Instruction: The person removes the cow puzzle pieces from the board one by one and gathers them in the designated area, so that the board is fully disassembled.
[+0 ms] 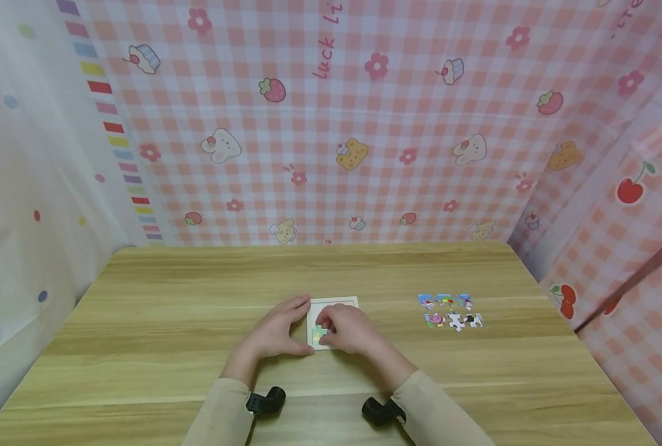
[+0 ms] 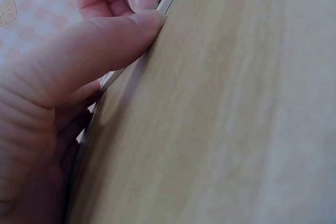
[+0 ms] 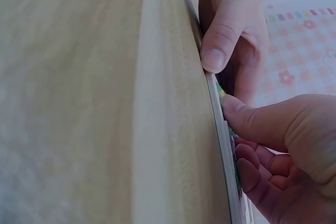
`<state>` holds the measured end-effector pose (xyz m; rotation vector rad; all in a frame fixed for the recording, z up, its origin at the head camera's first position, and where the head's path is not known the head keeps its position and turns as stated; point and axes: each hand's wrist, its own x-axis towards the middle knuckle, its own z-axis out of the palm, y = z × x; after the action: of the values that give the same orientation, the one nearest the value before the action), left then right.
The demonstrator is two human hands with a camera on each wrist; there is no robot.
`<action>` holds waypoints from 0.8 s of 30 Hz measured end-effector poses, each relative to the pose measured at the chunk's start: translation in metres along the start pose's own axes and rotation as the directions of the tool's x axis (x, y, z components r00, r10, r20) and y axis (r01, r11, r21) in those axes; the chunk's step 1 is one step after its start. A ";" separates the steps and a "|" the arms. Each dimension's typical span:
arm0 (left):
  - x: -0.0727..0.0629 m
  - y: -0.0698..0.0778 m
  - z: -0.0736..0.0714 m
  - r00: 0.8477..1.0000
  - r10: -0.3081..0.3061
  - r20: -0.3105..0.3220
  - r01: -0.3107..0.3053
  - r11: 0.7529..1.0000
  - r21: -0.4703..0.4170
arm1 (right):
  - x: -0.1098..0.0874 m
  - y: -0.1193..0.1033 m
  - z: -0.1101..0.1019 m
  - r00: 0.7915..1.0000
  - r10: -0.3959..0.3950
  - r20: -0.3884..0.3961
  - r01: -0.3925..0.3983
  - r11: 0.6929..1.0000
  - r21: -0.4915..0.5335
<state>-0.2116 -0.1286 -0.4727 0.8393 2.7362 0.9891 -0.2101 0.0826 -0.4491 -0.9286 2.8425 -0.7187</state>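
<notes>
A small white puzzle tray (image 1: 350, 301) lies on the table with a green and yellow puzzle piece (image 1: 318, 335) in its lower left corner. My left hand (image 1: 269, 328) holds the tray at its left side, thumb at the near corner and fingers toward the far corner. Over the tray, my right hand (image 1: 349, 328) pinches a puzzle piece, mostly hidden by its fingers, beside the green one. In the right wrist view the right thumb (image 3: 252, 119) rests just inside the tray's near rim (image 3: 223, 140), close to the left thumb (image 3: 215, 56).
Several loose puzzle pieces (image 1: 447, 303) lie in two rows to the right of the tray; one (image 1: 456, 321) is white. The wooden table (image 1: 169, 322) meets a checked curtain (image 1: 308, 186) at the back. Both wrists wear black cameras (image 1: 266, 401).
</notes>
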 end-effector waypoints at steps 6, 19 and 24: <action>0.000 0.000 0.000 1.000 -0.001 0.000 0.001 1.000 0.000 | 0.000 -0.001 -0.001 1.000 0.011 -0.001 -0.011 1.000 0.000; -0.001 0.002 -0.001 1.000 -0.008 -0.001 0.008 1.000 -0.011 | 0.001 -0.002 0.001 1.000 0.031 -0.004 -0.031 0.999 -0.023; 0.000 0.003 0.000 1.000 -0.013 0.004 0.013 1.000 -0.012 | 0.001 -0.001 0.000 0.999 0.042 -0.010 -0.042 0.999 0.003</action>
<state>-0.2103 -0.1271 -0.4708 0.8199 2.7263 0.9990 -0.2101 0.0809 -0.4488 -0.8647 2.8594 -0.7247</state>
